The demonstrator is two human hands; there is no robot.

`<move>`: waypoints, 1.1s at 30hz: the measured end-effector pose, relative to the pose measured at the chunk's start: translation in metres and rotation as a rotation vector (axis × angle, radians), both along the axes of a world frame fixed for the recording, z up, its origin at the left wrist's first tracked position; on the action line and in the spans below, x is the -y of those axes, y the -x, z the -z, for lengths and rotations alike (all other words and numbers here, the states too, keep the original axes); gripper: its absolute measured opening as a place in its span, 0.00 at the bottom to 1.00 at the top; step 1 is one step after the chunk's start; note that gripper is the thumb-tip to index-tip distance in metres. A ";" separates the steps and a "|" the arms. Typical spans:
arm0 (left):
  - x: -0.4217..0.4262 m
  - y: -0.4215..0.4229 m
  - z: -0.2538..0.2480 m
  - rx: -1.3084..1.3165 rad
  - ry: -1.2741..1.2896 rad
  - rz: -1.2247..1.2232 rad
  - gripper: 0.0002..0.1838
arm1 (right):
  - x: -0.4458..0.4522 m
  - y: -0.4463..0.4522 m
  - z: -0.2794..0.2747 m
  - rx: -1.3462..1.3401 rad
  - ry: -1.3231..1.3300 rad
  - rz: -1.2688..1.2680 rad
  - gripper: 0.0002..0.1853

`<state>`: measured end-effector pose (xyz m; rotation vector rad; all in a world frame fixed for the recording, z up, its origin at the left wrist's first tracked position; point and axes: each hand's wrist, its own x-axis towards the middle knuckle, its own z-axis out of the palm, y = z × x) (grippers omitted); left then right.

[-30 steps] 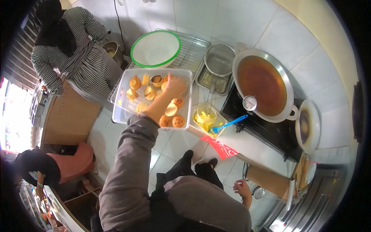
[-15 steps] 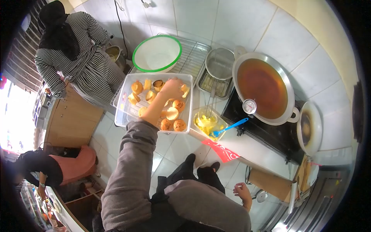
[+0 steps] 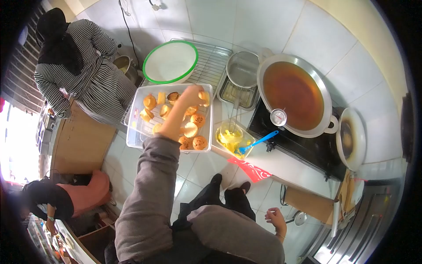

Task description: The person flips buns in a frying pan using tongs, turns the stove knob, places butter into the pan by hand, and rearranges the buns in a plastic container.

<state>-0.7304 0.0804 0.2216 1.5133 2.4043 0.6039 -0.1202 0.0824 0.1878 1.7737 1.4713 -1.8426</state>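
My left hand (image 3: 192,96) reaches over a clear plastic box (image 3: 208,143) that holds several golden-brown buns (image 3: 198,119). Its fingers are closed on one bun (image 3: 204,99) at the box's far right side; my wrist and forearm cover part of the other buns. Some buns stand on their sides, others show browned tops. Low at my right side hangs my right hand (image 3: 275,217), empty, with loosely bent fingers apart. Right of the box, a small tub of yellow spread (image 3: 229,139) has a blue-handled brush or spatula (image 3: 261,141) resting in it.
A wide pan of brown oil (image 3: 292,94) with a dial thermometer (image 3: 278,117) stands on the black stove (image 3: 285,147). Behind the box are a green-rimmed bowl (image 3: 170,61) and a wire rack (image 3: 209,66). A strainer (image 3: 241,70) lies beside them. Two people (image 3: 94,66) are at left.
The whole scene has shifted slightly left in view as my head turned. My left hand stays at the same bun at the box's far right side.
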 end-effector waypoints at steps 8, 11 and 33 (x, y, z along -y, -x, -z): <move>0.100 -0.093 -0.068 1.290 -0.770 -0.010 0.24 | -0.003 0.041 -0.071 -0.359 0.008 -0.077 0.14; 0.092 -0.174 -0.107 1.186 -0.611 0.144 0.28 | -0.015 0.087 -0.113 -0.632 0.061 0.010 0.19; -0.050 -0.454 -0.122 0.928 -0.317 0.625 0.23 | -0.233 -0.100 -0.256 -0.548 -0.788 0.000 0.25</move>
